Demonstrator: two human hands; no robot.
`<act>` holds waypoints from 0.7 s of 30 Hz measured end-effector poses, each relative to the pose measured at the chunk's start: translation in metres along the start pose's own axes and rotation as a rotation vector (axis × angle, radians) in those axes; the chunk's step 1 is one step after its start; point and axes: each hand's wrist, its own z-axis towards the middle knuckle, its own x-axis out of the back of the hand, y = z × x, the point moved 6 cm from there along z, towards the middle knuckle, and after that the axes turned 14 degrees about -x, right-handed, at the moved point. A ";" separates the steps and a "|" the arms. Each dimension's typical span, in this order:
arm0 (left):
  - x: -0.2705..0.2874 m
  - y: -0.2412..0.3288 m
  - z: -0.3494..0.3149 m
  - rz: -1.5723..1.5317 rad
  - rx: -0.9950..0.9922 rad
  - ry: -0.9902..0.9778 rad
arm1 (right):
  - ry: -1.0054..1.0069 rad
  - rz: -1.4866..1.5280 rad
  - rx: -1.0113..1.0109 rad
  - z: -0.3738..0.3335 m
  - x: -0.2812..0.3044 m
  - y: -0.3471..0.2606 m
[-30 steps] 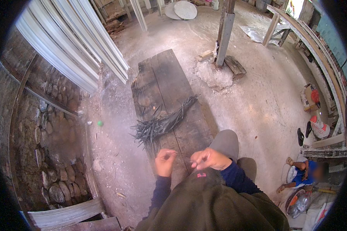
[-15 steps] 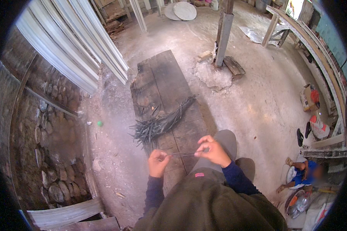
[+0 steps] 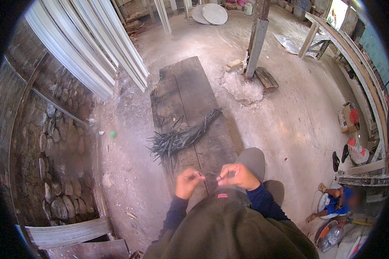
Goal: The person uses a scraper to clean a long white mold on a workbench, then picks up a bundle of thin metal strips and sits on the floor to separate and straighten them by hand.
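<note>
A bundle of dark green, narrow leaf strips (image 3: 183, 134) lies crosswise on a dark wooden low table (image 3: 196, 93). Over the near end of that table, my left hand (image 3: 187, 183) is closed in a pinch, fingertips pointing right. Facing it, my right hand (image 3: 239, 176) pinches with thumb and forefinger. A thin strand, only faintly visible, runs between the two pinches; its ends are hidden in my fingers. Both hands are on my side of the bundle and apart from it.
White corrugated sheets (image 3: 86, 47) hang at the left above a stone wall (image 3: 65, 185). A post (image 3: 257, 47) rises beyond the table at right. A person in blue (image 3: 335, 200) is low at the right, near black slippers (image 3: 336, 161). A green ball (image 3: 113, 134) lies on the floor.
My hands have come closer together, the left moving right and both still pinching. The strand between them now shows less. The leaf bundle stays in place on the table.
</note>
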 end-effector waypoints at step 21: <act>0.027 -0.029 0.004 -0.029 0.002 0.332 | -0.459 -0.300 0.116 -0.017 -0.047 -0.010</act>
